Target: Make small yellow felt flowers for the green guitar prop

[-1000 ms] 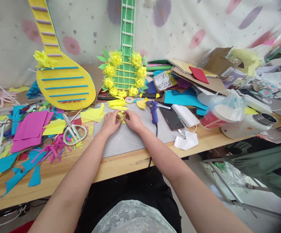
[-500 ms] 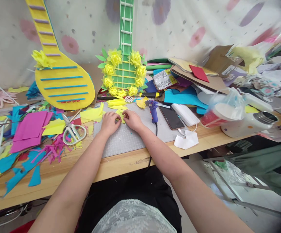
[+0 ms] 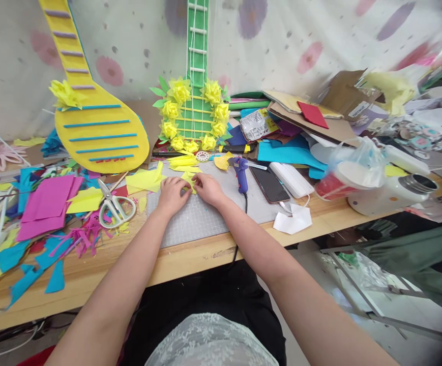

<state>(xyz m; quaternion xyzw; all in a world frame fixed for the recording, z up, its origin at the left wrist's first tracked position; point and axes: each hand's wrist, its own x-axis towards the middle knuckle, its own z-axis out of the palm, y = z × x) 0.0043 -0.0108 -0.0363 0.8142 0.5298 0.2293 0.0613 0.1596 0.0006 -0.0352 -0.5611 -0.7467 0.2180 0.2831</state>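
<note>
**Yellow Paper Piece Located Between Two Hands, Center of Frame**

The wooden workbench (image 3: 201, 258) spans the frame. At upper left stands a yellow instrument-shaped panel (image 3: 102, 129) with blue strips across its body. At upper center stands a green instrument-shaped panel (image 3: 196, 119), ringed with yellow paper flowers. A gray cutting mat (image 3: 200, 223) lies flat at center, below the green panel.

Both hands are positioned over the mat's left half. The left hand (image 3: 173, 194) is palm down, fingers curled, with a small gap between thumb and forefinger. The right hand (image 3: 208, 189) is turned inward, thumb and forefinger drawn close together. Scissors (image 3: 111, 199) lie at center left, blades toward the top of the frame. A purple glue gun (image 3: 240, 178) lies right of the right hand, apart from it.

The yellow paper piece (image 3: 189, 178) is the smallest item in the work zone. It lies in the gap between the hands: right of the left fingers, left of the right fingertips. Its visible length runs roughly up and down the frame, across the line joining the hands. Neither hand is clearly nearer. Because the fingers cover its edges, whether either hand grips it cannot be determined.
</note>
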